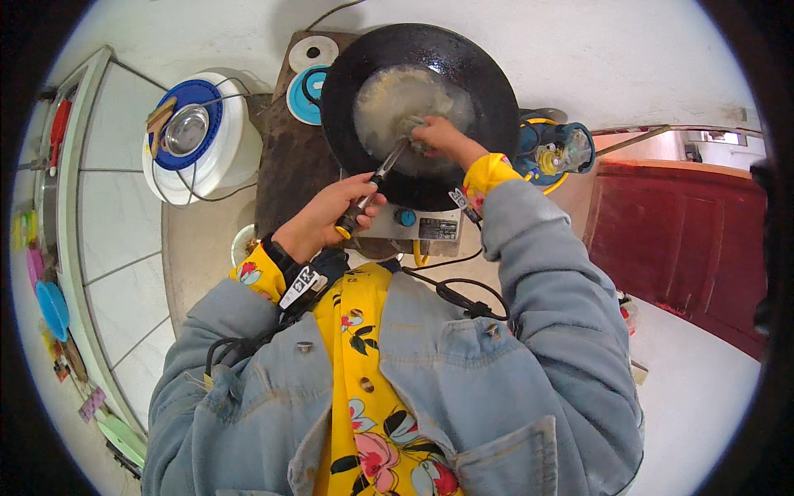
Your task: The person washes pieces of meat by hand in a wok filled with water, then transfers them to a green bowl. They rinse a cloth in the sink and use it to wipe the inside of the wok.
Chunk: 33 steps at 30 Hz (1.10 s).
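Observation:
A large black wok [496,93] sits on a gas stove [381,226], with cloudy, pale liquid [403,87] in its bowl. My left hand [335,208] is closed around the black and yellow handle of a metal utensil [391,160], which slants up into the wok. Its working end is hidden at the other hand. Above the liquid, my right hand [443,139] grips a greyish, crumpled scrubber or cloth [410,126] beside the utensil's tip. Which of the two it is, I cannot tell.
A dark table [279,167] carries the stove and round lids [301,102]. Left of it stands a white bucket [239,155] with a blue lid [214,111] and a metal bowl [187,129]. A gas cylinder [530,146] is right of the wok; a dark red door [676,242] lies beyond.

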Available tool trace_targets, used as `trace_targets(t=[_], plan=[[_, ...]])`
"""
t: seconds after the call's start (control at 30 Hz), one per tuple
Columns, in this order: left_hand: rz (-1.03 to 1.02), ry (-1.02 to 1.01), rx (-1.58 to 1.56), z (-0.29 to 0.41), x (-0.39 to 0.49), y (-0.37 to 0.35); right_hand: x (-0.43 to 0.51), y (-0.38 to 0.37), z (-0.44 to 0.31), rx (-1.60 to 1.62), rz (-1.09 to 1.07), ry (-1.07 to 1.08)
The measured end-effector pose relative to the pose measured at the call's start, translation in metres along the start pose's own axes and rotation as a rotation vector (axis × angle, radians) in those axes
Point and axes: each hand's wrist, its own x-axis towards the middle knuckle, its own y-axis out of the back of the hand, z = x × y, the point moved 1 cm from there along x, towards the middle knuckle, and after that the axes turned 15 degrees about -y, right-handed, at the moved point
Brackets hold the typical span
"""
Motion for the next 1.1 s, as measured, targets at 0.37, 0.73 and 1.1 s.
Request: trace_targets(t=[0.37, 0.73, 1.1], plan=[[0.033, 0.105, -0.102, -0.016, 0.01, -0.033, -0.084, -0.046, 0.028, 0.595, -0.357, 0.072], [0.062, 0.122, -0.2, -0.019, 0.006, -0.058, -0.016, -0.042, 0.017, 0.966, -0.092, -0.02], [0.076, 0.128, -0.147, -0.027, 0.01, -0.056, -0.012, -0.043, 0.031, 1.011, -0.162, -0.097]])
